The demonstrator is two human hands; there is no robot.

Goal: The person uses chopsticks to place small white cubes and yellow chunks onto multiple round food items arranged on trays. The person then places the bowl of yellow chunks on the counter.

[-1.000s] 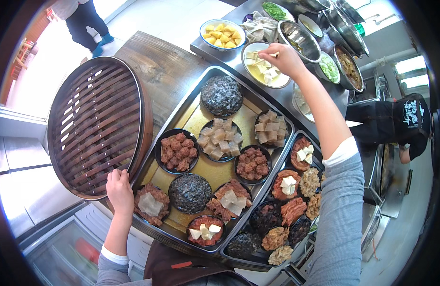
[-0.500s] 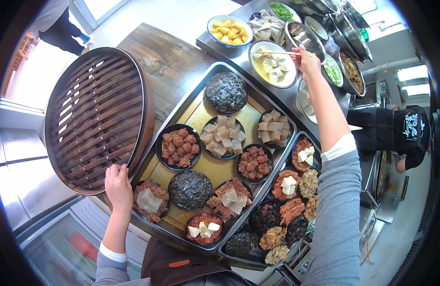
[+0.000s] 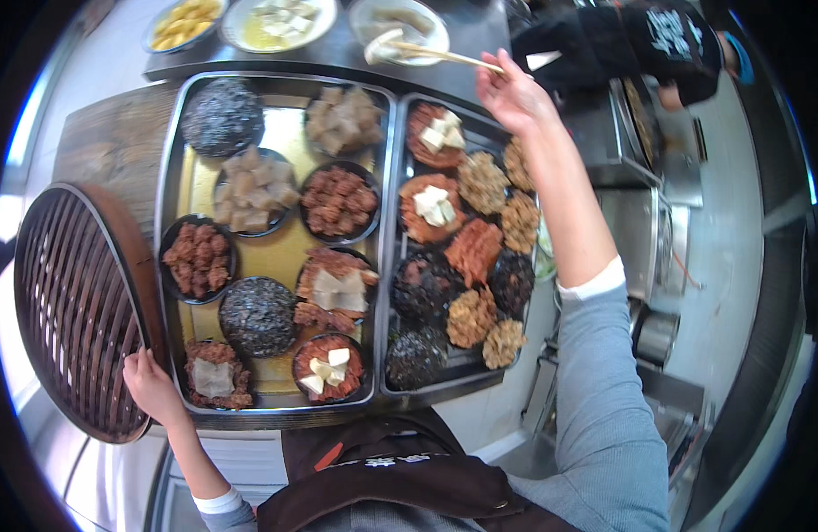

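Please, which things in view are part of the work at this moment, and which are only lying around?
Seemingly in use:
- chopsticks, in the right hand
- white bowl, by their tips
- steamer, left hand at its rim
- gold tray and dark tray, holding food

Probably just lying about:
- yellow chunks
- steel pot

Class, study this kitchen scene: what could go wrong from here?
The pale piece at the tips of the chopsticks in the right hand could slip off. The slatted steamer might tip if the left hand slips from its rim. The right forearm might brush the brown clumps it seems close to.
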